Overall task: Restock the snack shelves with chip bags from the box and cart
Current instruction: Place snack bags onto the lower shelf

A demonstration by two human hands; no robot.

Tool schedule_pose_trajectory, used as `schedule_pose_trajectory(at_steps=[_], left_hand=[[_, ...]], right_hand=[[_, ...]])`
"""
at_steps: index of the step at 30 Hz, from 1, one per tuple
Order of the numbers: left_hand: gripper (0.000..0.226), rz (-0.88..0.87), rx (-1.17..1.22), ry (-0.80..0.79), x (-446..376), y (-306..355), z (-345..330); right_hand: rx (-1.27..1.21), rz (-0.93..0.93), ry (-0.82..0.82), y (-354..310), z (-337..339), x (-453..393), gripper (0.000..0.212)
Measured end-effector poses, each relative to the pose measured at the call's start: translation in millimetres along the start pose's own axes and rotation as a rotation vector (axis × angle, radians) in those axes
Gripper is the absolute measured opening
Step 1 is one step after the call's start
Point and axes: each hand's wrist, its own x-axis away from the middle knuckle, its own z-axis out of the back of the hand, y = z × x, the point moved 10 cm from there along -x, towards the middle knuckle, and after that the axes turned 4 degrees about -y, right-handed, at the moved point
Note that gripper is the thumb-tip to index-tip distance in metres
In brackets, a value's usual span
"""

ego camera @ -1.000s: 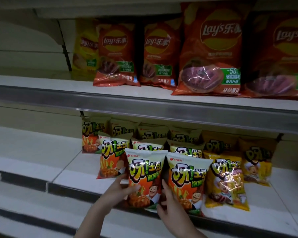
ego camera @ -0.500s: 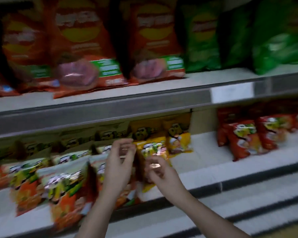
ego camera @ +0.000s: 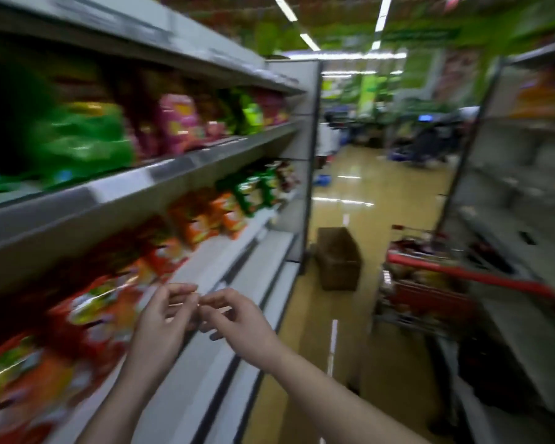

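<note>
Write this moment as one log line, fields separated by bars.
left hand: empty | right hand: empty | brown cardboard box: on floor | red shopping cart: in aisle

Supermarket aisle: stocked shelves [ego camera: 186, 174], cart [ego camera: 430, 293]

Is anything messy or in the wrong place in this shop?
A brown cardboard box sits on the aisle floor by the end of the shelves, and a red cart stands beside it. They partly block the aisle. The picture is too blurred to tell whether any bags are crooked.
</note>
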Motion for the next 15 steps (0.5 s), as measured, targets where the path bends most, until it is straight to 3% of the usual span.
schedule_pose_trajectory(at_steps=[6,15], left_hand=[[0.008,0.189,0.229,-0.241,-83,-18,-167],[0.015,0.312,0.242,-0.650,-201,-38,-372]], right_hand=[[-0.015,-0.159,0.236,52,166,-9,0.013],[-0.043,-0.302,0.569,123,352,-34,0.016]])
